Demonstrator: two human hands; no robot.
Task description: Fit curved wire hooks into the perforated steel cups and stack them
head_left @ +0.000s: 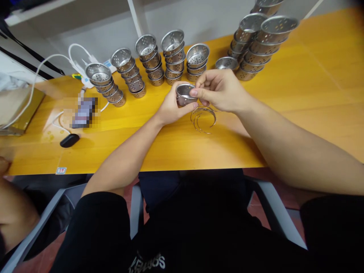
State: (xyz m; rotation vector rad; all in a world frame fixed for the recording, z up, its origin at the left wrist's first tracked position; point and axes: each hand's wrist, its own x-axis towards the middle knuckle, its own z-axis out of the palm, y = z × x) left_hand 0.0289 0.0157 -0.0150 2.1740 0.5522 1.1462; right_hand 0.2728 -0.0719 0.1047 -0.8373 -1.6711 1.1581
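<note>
My left hand (170, 107) is wrapped round a small perforated metal cup (184, 99), held just above the table with its mouth up. At the cup's right rim my right hand (220, 90) is closed, thumb and forefinger pinched together. What the pinch holds, if anything, is too small to make out. Several thin curved wires (214, 120) lie on the table just below the right hand, partly hidden by it. Behind both hands stands a short stack of similar cups (196, 70), with a low single cup (226, 63) to its right.
More stacks of perforated cups line the back, including a left stack (106, 89) and a tall right stack (257, 57). On the left of the yellow table (170, 151) are a blurred phone (84, 112), a black case (69, 140) and white cables. Another person's arm (15, 204) is at far left.
</note>
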